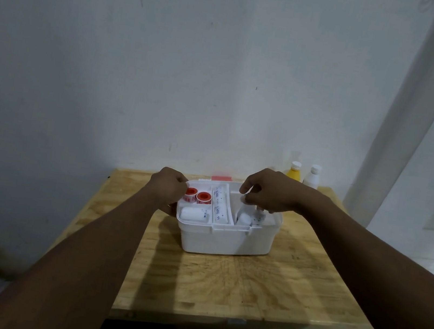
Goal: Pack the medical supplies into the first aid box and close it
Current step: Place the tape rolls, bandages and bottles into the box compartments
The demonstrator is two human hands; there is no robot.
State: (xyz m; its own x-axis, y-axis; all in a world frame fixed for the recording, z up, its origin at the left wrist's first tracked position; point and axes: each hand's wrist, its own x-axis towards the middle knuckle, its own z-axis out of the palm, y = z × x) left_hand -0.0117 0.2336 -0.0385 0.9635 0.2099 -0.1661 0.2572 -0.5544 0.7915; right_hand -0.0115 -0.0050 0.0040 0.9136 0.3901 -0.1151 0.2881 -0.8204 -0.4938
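Open box (226,240) on bench (247,288) holds tapes (203,197) and bandages (219,207); left hand (168,188) holds its rim in a curled grip, right hand (271,192), grip contents unclear, hovers over its right side; two bottles (293,172) wait outside.

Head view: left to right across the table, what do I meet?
Left hand gripping the first aid box rim → two red tape rolls → wrapped bandages → right hand → yellow bottle → white bottle.

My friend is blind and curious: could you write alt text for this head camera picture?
A person's left hand grips the left rim of an open white first aid box on a wooden table, the right hand curled over its right compartment. Two red tape rolls and white bandages lie inside; two bottles stand behind.
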